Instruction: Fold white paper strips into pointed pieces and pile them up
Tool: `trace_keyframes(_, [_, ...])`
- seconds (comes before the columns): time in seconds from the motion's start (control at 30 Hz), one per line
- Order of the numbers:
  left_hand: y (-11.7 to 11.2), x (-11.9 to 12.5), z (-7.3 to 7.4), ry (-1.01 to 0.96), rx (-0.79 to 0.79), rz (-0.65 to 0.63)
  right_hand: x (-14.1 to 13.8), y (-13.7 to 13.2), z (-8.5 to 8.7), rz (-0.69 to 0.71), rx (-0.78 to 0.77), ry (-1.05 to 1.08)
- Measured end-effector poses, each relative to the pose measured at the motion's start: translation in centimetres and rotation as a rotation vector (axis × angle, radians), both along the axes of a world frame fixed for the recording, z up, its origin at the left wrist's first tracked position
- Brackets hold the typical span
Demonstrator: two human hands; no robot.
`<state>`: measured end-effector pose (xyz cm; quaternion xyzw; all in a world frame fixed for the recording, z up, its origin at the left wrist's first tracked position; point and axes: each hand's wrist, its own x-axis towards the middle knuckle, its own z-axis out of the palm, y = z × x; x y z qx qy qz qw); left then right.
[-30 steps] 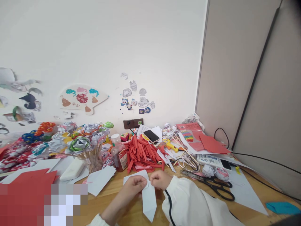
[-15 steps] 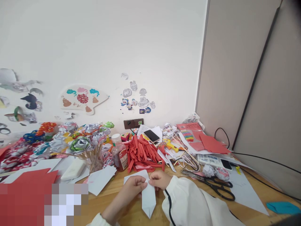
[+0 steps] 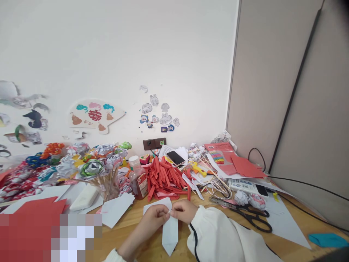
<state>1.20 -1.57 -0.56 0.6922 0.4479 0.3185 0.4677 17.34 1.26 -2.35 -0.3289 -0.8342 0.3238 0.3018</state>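
A folded strip of white paper (image 3: 170,235) with a pointed lower end hangs between my hands at the near edge of the wooden table. My left hand (image 3: 156,217) pinches its upper part from the left. Thumb and fingers of my right hand (image 3: 184,211) close on the same paper from the right, and the fingertips of both hands meet. Behind my left hand lies a flat white sheet (image 3: 160,202); the fingers hide where it meets the strip. Just beyond my hands rises a heap of folded red paper strips (image 3: 163,176).
Black-handled scissors (image 3: 252,216) lie right of my sleeve. A bottle of reddish liquid (image 3: 138,180) stands beside the red heap, with a phone (image 3: 176,158) behind it. Paper flowers (image 3: 92,169) on sticks crowd the left. A yellow glue gun (image 3: 199,169) sits among sticks.
The pointed lower end of the white strip has swung slightly left and down. My right hand's fingertips have shifted a little left on the paper, against my left hand's.
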Motion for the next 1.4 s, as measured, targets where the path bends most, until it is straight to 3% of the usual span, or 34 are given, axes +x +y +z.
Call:
trace_keyframes(0.2, [-0.1,0.4,-0.4,0.023,-0.12,-0.007,-0.4,-0.1,-0.1,-0.012,0.106,-0.037])
trace_keyframes(0.4, [0.0,0.2,0.2,-0.023,-0.031,0.038,-0.4,0.3,-0.6,-0.027,0.144,-0.01])
trace_keyframes(0.53, [-0.3,0.5,0.2,-0.085,-0.149,0.012,-0.3,0.4,-0.7,0.014,0.154,-0.039])
trace_keyframes(0.63, [-0.1,0.6,-0.3,-0.131,-0.165,0.033,-0.2,0.4,-0.6,-0.006,0.094,-0.012])
trace_keyframes(0.8, [1.2,-0.1,-0.9,-0.263,-0.125,0.234,0.1,0.6,-0.3,-0.057,-0.027,0.158])
trace_keyframes(1.0, [2.0,-0.9,-0.6,-0.494,-0.162,0.367,0.2,1.1,-0.3,-0.037,-0.443,0.335])
trace_keyframes(1.2, [1.7,-0.5,-0.5,-0.466,-0.252,0.372,0.4,2.1,-1.5,-0.117,-0.451,0.413])
trace_keyframes(1.4, [1.5,-0.4,0.0,-0.464,-0.203,0.297,0.6,2.5,-2.1,-0.185,-0.399,0.399])
